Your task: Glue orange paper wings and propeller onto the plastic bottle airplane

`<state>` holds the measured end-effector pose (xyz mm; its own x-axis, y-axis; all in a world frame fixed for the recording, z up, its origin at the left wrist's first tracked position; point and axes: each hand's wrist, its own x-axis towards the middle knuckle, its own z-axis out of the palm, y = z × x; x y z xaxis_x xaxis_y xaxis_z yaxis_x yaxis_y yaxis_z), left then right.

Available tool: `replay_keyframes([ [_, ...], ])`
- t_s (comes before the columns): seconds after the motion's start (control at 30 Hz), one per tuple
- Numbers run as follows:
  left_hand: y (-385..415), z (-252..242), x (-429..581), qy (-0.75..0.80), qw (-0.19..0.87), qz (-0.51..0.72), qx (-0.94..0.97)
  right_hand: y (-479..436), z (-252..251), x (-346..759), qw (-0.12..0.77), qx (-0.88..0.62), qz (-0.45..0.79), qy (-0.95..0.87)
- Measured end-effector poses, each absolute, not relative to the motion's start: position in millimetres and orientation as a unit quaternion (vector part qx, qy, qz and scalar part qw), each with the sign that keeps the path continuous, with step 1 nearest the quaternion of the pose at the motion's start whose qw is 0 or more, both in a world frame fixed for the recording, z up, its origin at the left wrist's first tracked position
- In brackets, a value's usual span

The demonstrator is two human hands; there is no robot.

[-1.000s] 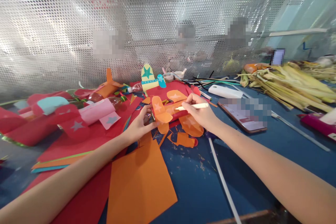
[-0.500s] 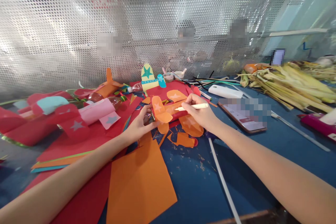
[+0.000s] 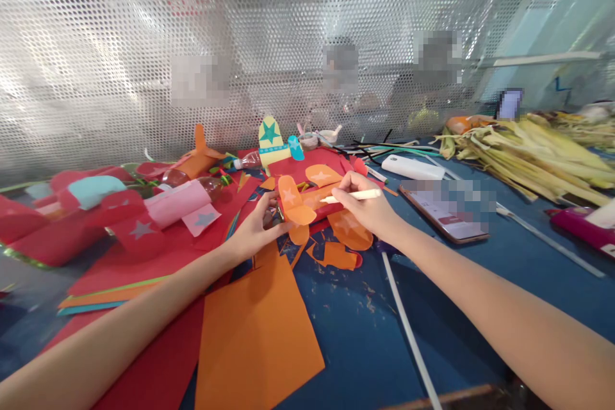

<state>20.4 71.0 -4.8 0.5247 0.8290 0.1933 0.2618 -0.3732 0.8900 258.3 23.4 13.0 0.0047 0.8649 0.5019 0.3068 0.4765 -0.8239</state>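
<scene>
My right hand point(image 3: 362, 202) is closed around a pale cream marker pen point(image 3: 354, 196), its tip at the orange body of a paper toy plane point(image 3: 296, 208). The plane has rounded orange wings and tail pieces with pale stars. At its tail end, my left hand point(image 3: 257, 227) grips it, thumb in front and fingers behind, partly hidden. Orange paper scraps point(image 3: 339, 255) lie just below the plane. A large orange paper sheet point(image 3: 259, 333) spreads nearer to me.
Red paper sheets point(image 3: 154, 346) and several finished paper planes, one with a pink body point(image 3: 177, 202), cover the left. On the right lie a phone point(image 3: 444, 214), a white case point(image 3: 413, 167), a white stick point(image 3: 408, 333) and dried husks point(image 3: 538, 147). A perforated metal screen point(image 3: 269, 32) stands behind.
Almost nothing differs. Both hands, the marker pen and the orange plane keep their places; blurred people behind the screen shift slightly.
</scene>
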Motion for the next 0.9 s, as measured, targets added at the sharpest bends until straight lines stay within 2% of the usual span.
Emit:
replay_keyframes([
  [0.9, 70.5, -3.9, 20.9, 0.356, 0.431, 0.328, 0.761, 24.2, 12.8, 259.4, 0.547, -0.456, 0.23, -0.664],
])
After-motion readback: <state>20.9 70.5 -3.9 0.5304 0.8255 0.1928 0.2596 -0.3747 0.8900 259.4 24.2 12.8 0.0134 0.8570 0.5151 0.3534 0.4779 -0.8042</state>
